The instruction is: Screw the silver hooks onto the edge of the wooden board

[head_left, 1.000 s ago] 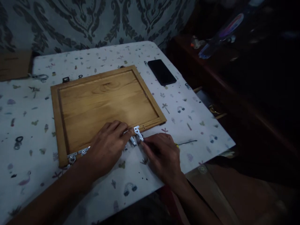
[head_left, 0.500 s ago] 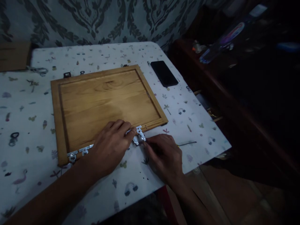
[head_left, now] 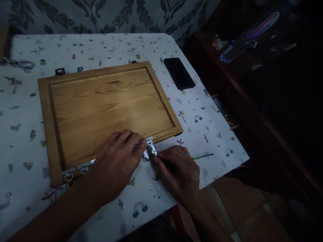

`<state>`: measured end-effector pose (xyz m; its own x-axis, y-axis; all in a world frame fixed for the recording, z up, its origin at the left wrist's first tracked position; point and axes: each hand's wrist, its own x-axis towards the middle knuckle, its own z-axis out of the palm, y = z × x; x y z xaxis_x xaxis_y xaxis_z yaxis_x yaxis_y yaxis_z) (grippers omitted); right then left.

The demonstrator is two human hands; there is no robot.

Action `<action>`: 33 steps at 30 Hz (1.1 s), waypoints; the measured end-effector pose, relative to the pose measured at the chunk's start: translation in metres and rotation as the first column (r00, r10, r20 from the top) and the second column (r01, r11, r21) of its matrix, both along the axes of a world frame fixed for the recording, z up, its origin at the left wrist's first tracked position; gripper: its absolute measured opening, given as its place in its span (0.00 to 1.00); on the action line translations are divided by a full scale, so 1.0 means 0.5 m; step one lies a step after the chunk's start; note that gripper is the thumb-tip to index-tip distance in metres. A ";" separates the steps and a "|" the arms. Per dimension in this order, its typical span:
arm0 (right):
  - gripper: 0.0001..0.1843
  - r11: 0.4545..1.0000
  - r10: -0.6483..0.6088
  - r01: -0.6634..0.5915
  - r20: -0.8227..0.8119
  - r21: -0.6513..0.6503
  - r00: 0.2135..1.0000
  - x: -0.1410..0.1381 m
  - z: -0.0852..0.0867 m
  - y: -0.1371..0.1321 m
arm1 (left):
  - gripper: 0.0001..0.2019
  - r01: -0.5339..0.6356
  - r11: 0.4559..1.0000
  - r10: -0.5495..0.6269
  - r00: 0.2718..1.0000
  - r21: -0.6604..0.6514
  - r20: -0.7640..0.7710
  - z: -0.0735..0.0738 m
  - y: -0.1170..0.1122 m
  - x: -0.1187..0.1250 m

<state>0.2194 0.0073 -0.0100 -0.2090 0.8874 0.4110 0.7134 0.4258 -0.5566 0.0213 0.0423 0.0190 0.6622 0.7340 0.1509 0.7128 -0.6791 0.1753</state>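
Observation:
A framed wooden panel [head_left: 108, 101] lies flat on the table, like a small cabinet door. Along its near edge sit silvery metal hinges; two show at the left, one of them a hinge [head_left: 84, 168]. My left hand [head_left: 118, 164] rests over this edge, its fingers closed on a metal hinge [head_left: 150, 147] towards the right end. From the other side my right hand [head_left: 179, 168] pinches the same hinge between thumb and fingers. A thin dark shaft with a bit of yellow, like a screwdriver [head_left: 203, 156], sticks out beyond my right hand; whether I hold it is hidden.
A black phone [head_left: 179, 73] lies right of the panel. Dark metal latches [head_left: 60, 71] show at the panel's far edge. A patterned cloth [head_left: 217, 134] covers the table, whose right corner is close. Beyond stands dark furniture with a plastic bottle [head_left: 252, 35].
The view has shifted and come a little closer, so the panel appears larger and further left. Both hands stay at the same hinge, with hardly any movement against the panel.

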 end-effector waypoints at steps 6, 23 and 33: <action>0.05 0.999 0.012 -0.012 -0.008 -0.036 1.000 0.000 0.001 0.000 | 0.19 -0.022 0.999 0.020 0.999 -0.039 -0.043 0.001 -0.004 0.000; 0.05 0.998 -0.001 -0.001 -0.033 -0.064 0.999 -0.001 0.005 0.002 | 0.20 -0.010 1.000 0.010 1.000 -0.030 -0.004 -0.004 -0.005 0.001; 0.05 0.997 -0.001 -0.003 -0.053 -0.075 0.999 0.003 -0.001 -0.003 | 0.22 -0.003 1.000 0.003 1.000 -0.020 -0.014 -0.005 -0.004 -0.001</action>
